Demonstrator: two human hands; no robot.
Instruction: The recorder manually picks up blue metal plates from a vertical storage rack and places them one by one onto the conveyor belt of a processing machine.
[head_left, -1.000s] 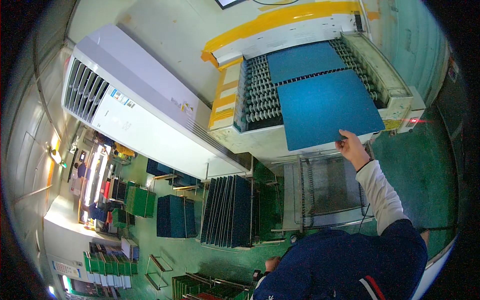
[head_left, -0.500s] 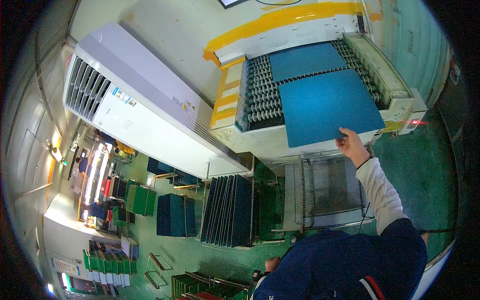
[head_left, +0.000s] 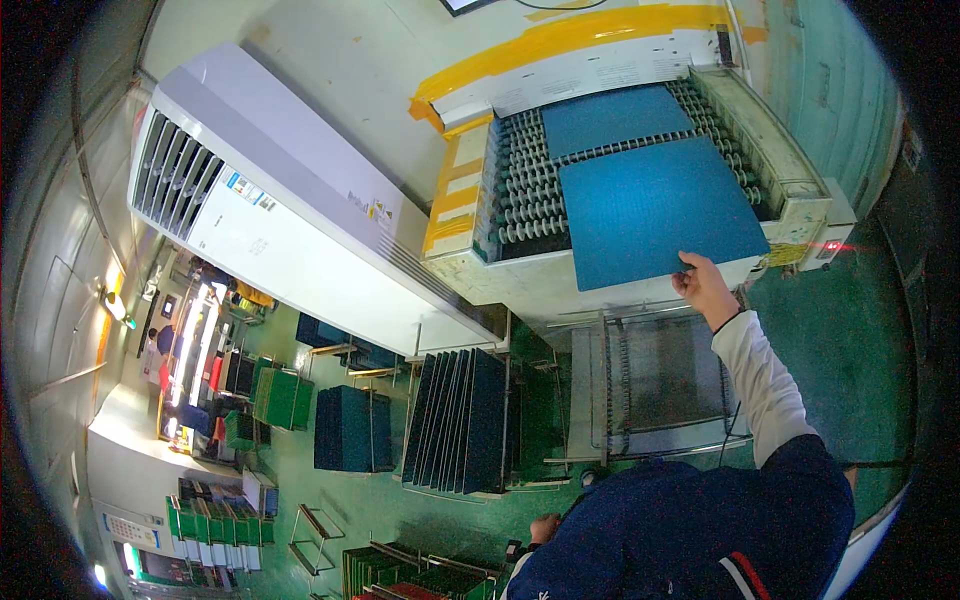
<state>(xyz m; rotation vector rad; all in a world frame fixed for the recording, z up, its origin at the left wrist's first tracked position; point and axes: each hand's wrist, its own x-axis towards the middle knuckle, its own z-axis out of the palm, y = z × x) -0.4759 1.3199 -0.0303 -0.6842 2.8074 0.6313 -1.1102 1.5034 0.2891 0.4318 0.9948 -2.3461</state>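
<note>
My right hand (head_left: 704, 288) pinches the near edge of a flat blue panel (head_left: 660, 210), thumb on top and fingers curled below. The panel lies on the roller conveyor (head_left: 528, 190), its near end reaching past the machine's front edge. Behind it, a second blue panel (head_left: 618, 118) rests flat on the rollers, close to the first one's far edge. Low in the view, my left hand (head_left: 544, 527) sits beside my body, well away from the panels; its fingers look curled, but what they may hold is hidden.
A tall white air conditioner (head_left: 290, 240) stands left of the conveyor. Below the conveyor is a metal rack (head_left: 665, 385). Dark panels stand upright in a rack (head_left: 455, 420), with another panel stack (head_left: 350, 430) to its left. A small box with a red light (head_left: 830, 247) sits at the right corner.
The near blue panel's front edge has shifted slightly away from me, onto the rollers, with my right hand still at its edge. My left hand has stayed put.
</note>
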